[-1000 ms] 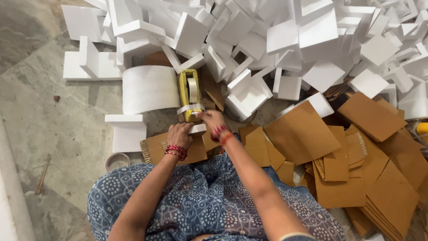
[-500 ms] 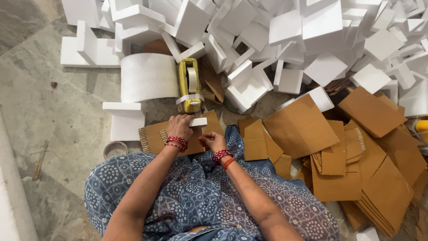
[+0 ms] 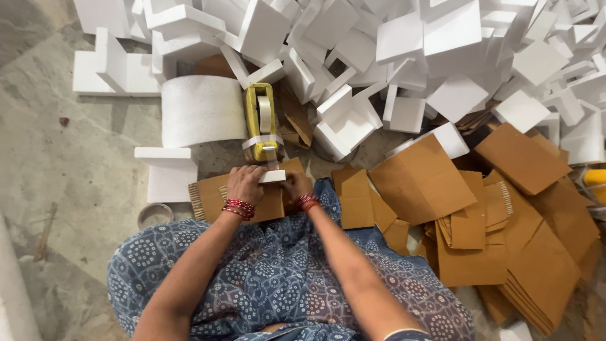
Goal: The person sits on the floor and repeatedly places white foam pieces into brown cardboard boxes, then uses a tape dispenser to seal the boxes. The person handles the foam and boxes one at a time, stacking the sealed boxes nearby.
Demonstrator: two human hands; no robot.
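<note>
Both hands press on a small white foam block (image 3: pixel 273 176) set on a cardboard sheet (image 3: pixel 211 197) in the person's lap; the left hand (image 3: pixel 245 184) lies curled over the sheet's top edge, fingers touching the block; the right hand (image 3: pixel 297 186) grips the block's right end — fingers closed on it. Just beyond stands a yellow tape dispenser (image 3: pixel 261 123); beside it a white foam roll (image 3: pixel 201 111); foam pieces (image 3: pixel 404 57) heap behind; loose cardboard (image 3: pixel 505 221) lies to the right.
</note>
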